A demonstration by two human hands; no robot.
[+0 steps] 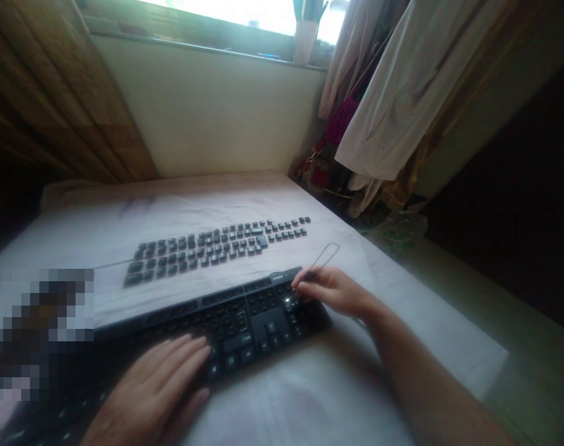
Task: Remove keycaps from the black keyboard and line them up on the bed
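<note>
A black computer keyboard (219, 328) lies slantwise on the white-covered surface, with many keycaps off its upper rows and several still on its near row. My left hand (158, 378) rests over its near edge, fingers stretched out together and thumb lower down. At the keyboard's right end, my right hand (332, 288) pinches a wire keycap puller (327, 253), whose thin loop sticks up beyond the fingers. Those fingertips are right over the number pad, and what lies beneath them is partly hidden. Behind the keyboard, loose black keycaps (207, 251) are laid out in rows.
A white sheet (282, 402) covers the surface, whose right edge drops to the floor (532, 371). Light cloths (388, 105) hang at the right, and a brown curtain (68, 93) at the left. A pot (304, 42) stands on the windowsill. The far left is pixelated.
</note>
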